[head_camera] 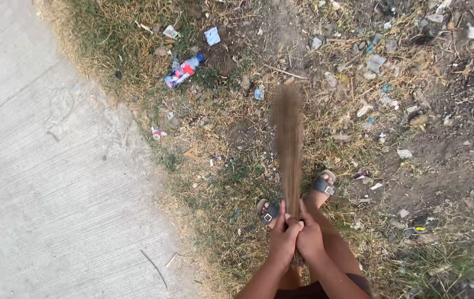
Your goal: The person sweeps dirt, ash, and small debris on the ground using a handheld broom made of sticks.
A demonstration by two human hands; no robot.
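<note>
A brown stick broom [288,138], blurred by motion, was held at its lower end and pointed away over dry, litter-strewn grass.

Dry grassy ground [237,166] strewn with paper scraps [212,36], a plastic bottle [184,70], beside concrete pavement [43,166].

A person's left hand [283,239] and right hand [310,238] clasp together around a stick broom [288,138], its blurred bristles pointing over littered dry grass [231,182]. Sandalled feet stand below; a plastic bottle [183,70] lies near the concrete pavement [43,166].
</note>
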